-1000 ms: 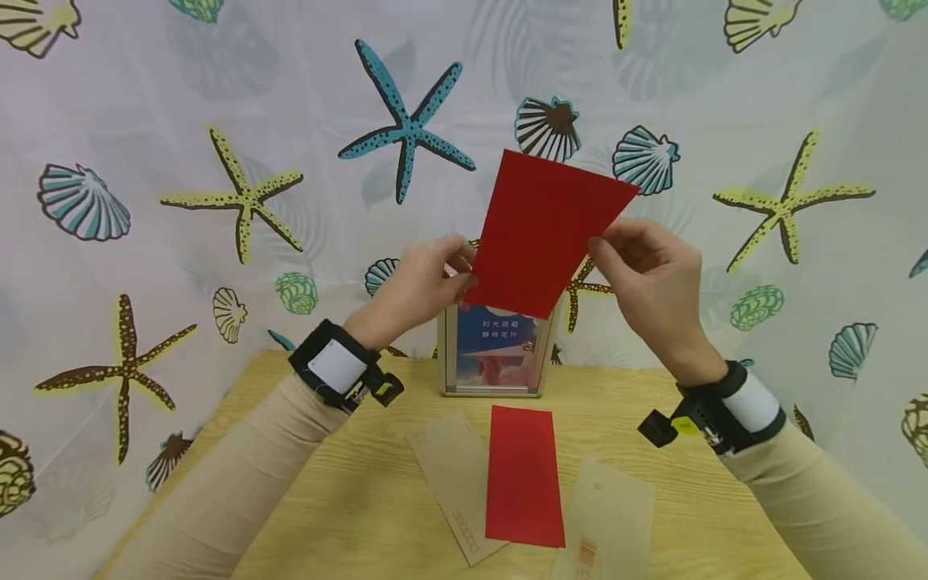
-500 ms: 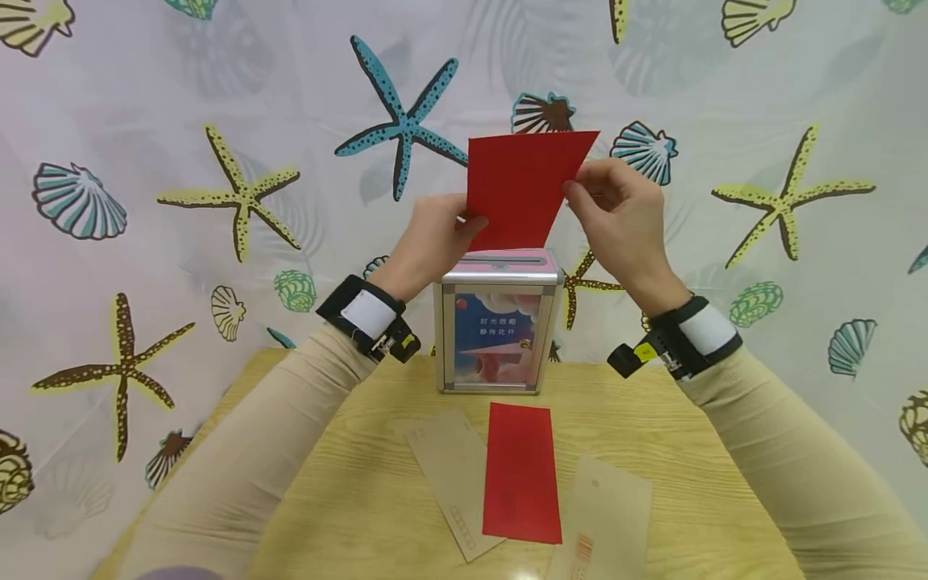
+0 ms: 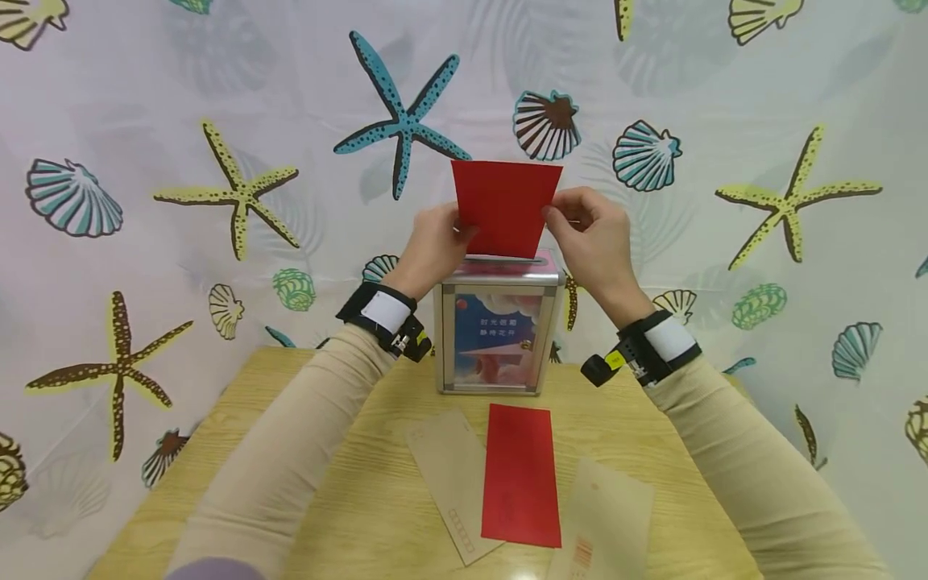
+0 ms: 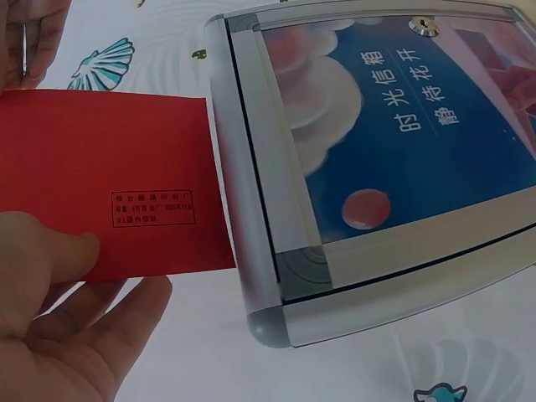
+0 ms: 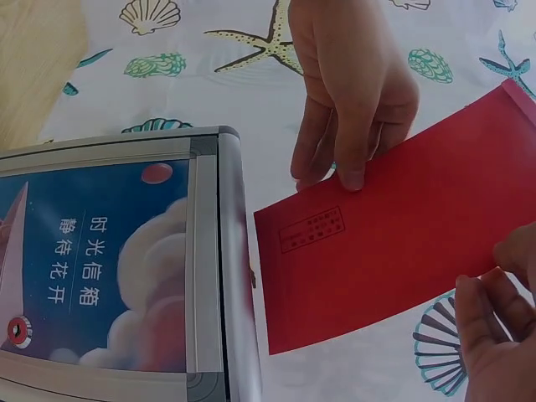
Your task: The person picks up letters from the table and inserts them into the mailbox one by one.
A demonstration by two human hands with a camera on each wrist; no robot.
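Note:
A red envelope [image 3: 506,208] hangs upright between both hands, its lower edge right at the slot [image 3: 540,261] on top of a letter box [image 3: 497,338]. My left hand [image 3: 432,248] pinches its left edge near the bottom, thumb in front. Higher up on the right edge, my right hand [image 3: 593,242] pinches it between thumb and fingers. Small printed text in a frame shows on the envelope [image 4: 153,239] in the left wrist view. The right wrist view has both hands on opposite edges, with the envelope's end beside the box's metal-trimmed top [image 5: 237,276].
On the wooden table [image 3: 362,467] lies a second red envelope [image 3: 520,475], overlapping a brown envelope [image 3: 453,475]. Another brown envelope [image 3: 609,515] lies to its right. A curtain [image 3: 290,97] printed with starfish and shells hangs behind the box.
Both hands have brought the red envelope left and over the letter box, straightening it from a tilt. In the last half second it has come down to the slot. The envelopes on the table stay put.

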